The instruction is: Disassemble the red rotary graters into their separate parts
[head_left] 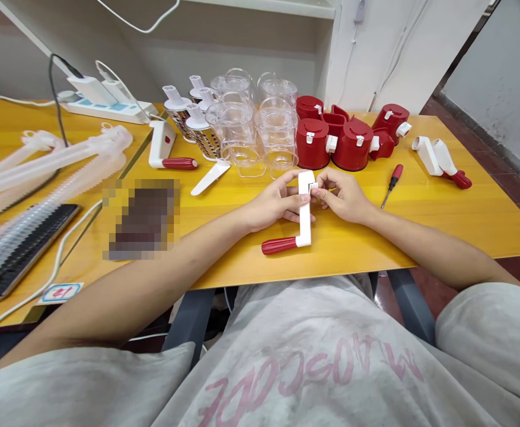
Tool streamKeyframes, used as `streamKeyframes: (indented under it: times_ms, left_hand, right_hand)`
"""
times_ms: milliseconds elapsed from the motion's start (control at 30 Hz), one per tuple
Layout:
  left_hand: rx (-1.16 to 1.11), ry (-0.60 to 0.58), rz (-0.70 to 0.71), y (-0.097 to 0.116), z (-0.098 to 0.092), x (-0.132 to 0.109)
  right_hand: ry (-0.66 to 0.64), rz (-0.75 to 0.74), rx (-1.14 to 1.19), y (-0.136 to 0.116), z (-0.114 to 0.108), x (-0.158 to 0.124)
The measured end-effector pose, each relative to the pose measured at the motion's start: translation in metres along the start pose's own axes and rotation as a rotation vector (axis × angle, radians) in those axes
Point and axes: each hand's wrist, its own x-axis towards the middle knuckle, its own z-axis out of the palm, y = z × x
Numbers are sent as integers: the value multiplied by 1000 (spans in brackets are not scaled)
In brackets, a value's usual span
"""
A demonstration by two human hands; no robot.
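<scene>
Your left hand (275,201) closes around the upper part of a white plastic crank arm (305,228), and your right hand (342,196) is pinching a small white plastic piece (313,186) with its fingertips at the arm's top end. The piece seems firmly held, but the fingers hide most of it. The crank arm is above the yellow table (420,237), between your hands, and its long axis points straight away from you. Its lower end is nearest to your body, and there the red crank grip (278,245) turns toward your left. Your left hand is the nearer one to this grip. Just beyond your hands stand clear plastic jars (277,133) and red plastic cups (313,142).
</scene>
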Motion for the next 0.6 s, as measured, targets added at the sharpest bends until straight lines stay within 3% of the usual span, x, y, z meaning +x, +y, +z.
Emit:
streamKeyframes:
  times_ms: [333, 600]
  left_hand:
    - [-41, 7, 19, -1, -2, -1]
    - [-42, 23, -15, 0, 0, -2]
  right_hand:
    - [-5, 0, -54, 4, -8, -2]
    - [32, -106, -235, 1, -7, -6]
